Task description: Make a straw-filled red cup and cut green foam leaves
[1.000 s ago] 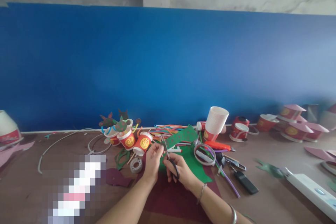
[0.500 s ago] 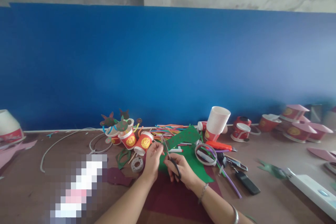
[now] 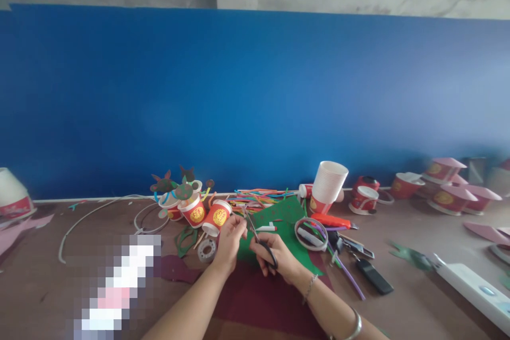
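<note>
In my right hand (image 3: 274, 255) is a pair of scissors (image 3: 268, 256) with black handles, their slim metal blades pointing away from me and up to the left. My left hand (image 3: 233, 236) is closed in a pinch beside the blade tips; what lies between its fingertips is too small to make out. Just beyond the blades, a green paper piece with dark spots (image 3: 282, 211) rests over a larger green sheet (image 3: 297, 247). Under both wrists spreads a dark red sheet (image 3: 263, 303). A white marker with a red end (image 3: 266, 228) lies near the blades.
Decorated red paper cups (image 3: 218, 217) and a tape roll (image 3: 207, 250) stand left. Right are stacked cups (image 3: 329, 186), a tape ring (image 3: 311, 234), an orange cutter (image 3: 332, 221), a black key fob (image 3: 373, 276) and a white glue-gun-like tool (image 3: 474, 289). Colourful pipe cleaners (image 3: 255, 199) lie behind.
The spotted green paper has come away from the scissor blades and dropped lower, onto the things behind them. Both hands stay nearly in place; the view shifts slightly.
</note>
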A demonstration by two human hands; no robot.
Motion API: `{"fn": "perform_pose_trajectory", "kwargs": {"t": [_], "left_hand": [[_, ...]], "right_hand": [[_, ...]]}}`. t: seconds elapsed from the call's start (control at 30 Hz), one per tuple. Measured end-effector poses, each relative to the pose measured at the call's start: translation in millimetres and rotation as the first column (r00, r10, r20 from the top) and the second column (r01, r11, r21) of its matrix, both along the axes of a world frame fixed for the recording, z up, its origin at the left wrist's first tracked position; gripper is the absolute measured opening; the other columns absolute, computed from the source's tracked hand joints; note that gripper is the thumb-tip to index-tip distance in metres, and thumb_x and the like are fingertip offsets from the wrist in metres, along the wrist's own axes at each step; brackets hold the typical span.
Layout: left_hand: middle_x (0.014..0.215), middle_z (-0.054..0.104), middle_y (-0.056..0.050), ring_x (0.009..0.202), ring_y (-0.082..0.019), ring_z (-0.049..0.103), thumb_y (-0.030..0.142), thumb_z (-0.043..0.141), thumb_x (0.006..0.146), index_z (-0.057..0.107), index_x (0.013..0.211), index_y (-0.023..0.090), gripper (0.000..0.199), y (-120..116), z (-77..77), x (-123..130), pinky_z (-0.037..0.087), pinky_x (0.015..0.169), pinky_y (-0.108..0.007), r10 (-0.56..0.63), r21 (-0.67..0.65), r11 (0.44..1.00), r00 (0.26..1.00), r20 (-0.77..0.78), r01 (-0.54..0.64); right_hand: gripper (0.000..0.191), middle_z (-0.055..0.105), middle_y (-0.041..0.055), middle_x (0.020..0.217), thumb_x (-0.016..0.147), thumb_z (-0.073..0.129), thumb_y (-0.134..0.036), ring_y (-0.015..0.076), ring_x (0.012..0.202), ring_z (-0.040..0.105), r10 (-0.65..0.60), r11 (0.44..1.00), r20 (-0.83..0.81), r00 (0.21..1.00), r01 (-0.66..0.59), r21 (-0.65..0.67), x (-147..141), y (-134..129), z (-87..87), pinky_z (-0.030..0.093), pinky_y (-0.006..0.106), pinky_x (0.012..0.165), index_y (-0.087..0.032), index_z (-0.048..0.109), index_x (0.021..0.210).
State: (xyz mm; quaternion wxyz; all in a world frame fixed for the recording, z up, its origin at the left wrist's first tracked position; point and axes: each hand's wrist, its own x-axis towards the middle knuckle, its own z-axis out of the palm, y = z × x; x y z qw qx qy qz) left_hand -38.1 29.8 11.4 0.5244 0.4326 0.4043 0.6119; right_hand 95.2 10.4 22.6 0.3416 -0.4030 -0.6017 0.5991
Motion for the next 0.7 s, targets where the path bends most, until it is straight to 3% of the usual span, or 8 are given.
{"fn": "perform_pose_trajectory", "kwargs": {"t": [0.7], "left_hand": [[0.048,0.047,0.006,0.045,-0.007,0.044,0.028,0.060,0.070,0.049,0.064,0.016,0.017,1.2,1.3,-4.8,0.031,0.048,-0.019,-0.119,-0.044,0.991,0.988,0.095,0.124]], "right_hand": [[0.026,0.048,-0.0081,0.037,0.075,0.058,-0.040,0.0040,0.026,0.038,0.082,0.994,-0.008,0.997,-0.082,-0.068,9.8,4.4,0.0,0.020,0.012,0.025,-0.015,0.052,0.071]]}}
